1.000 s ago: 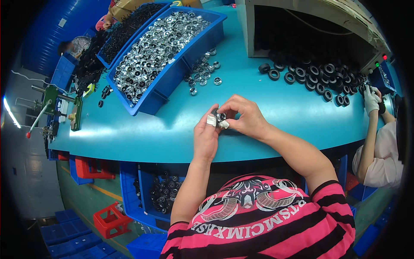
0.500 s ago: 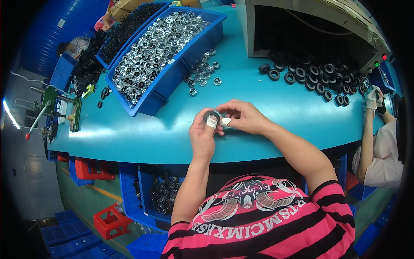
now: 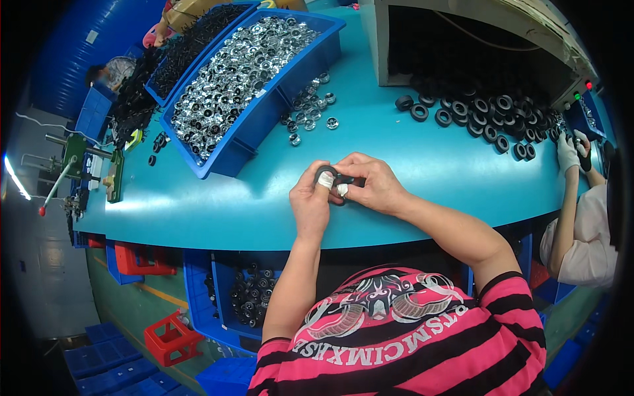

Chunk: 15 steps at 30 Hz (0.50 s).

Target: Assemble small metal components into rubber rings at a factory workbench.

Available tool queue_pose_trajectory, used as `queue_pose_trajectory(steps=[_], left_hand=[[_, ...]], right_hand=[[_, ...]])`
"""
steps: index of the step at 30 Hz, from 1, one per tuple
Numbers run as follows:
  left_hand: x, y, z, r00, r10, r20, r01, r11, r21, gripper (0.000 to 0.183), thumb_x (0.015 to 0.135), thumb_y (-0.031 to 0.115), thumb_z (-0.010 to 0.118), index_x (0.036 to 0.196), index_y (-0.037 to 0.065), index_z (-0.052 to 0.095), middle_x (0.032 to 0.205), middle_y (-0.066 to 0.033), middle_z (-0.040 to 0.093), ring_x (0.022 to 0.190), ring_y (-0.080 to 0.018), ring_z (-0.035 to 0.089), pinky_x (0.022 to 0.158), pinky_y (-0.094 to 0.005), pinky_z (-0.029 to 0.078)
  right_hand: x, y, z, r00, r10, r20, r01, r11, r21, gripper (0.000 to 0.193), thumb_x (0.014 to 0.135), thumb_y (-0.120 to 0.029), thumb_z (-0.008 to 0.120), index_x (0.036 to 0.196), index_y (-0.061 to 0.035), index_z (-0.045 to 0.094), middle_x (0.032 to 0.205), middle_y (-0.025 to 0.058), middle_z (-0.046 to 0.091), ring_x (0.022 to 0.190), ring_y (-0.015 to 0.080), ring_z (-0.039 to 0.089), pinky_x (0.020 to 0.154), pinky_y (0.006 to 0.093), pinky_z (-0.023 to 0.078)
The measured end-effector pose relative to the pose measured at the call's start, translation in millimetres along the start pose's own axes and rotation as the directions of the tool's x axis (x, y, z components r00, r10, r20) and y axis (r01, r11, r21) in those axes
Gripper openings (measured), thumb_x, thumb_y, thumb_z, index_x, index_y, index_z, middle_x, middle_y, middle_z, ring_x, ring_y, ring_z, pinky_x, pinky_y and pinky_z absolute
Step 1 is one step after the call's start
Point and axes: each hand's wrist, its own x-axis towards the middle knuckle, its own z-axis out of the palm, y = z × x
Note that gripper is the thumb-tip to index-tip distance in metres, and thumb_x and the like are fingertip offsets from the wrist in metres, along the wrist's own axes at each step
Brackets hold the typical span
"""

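Right hand (image 3: 376, 185) has moved in against the left hand (image 3: 310, 203), clamped on a black ring (image 3: 325, 167); both seemingly work it, right grip unclear.

White capital letters (image 3: 370, 356) curve across the pink-and-black striped shirt (image 3: 422, 340), nearer the camera wearer than the blue bin (image 3: 267, 120). Small white label (image 3: 260, 93) on the bin's rim, too small to read; pale tag (image 3: 92, 36) on the blue wall (image 3: 66, 63), left of the bin, likewise illegible.
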Motion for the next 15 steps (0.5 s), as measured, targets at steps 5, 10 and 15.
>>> queue_pose_trajectory(steps=[5,10,15], left_hand=[[1.7,2.0,-3.5,0.995,-0.043,0.095,0.055,0.991,-0.126,0.036,0.102,0.012,0.061,0.136,0.0,0.057,0.106,-0.0113,0.069,0.083,-0.0162,0.069,0.065,-0.0282,0.06],[0.5,6.2,3.3,0.991,-0.049,0.124,0.052,0.998,-0.021,0.038,0.102,0.012,0.061,0.139,0.001,0.055,0.105,-0.0099,0.069,0.077,-0.0142,0.067,0.062,-0.0263,0.057],[0.5,2.8,0.3,0.998,-0.032,0.055,0.032,0.999,-0.009,0.025,0.102,0.011,0.061,0.126,0.003,0.063,0.092,-0.0054,0.067,0.062,-0.0084,0.058,0.05,-0.0217,0.048]], right_hand=[[9.2,10.6,-5.7,0.994,0.105,0.032,-0.107,0.993,0.049,0.036,0.085,-0.014,0.076,0.12,-0.0076,0.074,0.107,0.009,0.067,0.094,0.0191,0.067,0.084,0.0311,0.054],[9.2,15.6,-12.7,0.982,0.164,0.092,-0.183,0.947,0.264,0.037,0.087,-0.015,0.072,0.123,-0.008,0.073,0.106,0.0105,0.066,0.096,0.0198,0.066,0.088,0.0316,0.053],[9.8,8.2,-13.7,0.983,0.111,0.147,-0.132,0.981,0.141,0.038,0.087,-0.016,0.071,0.124,-0.0055,0.072,0.108,0.011,0.066,0.099,0.0203,0.066,0.091,0.0322,0.053]])
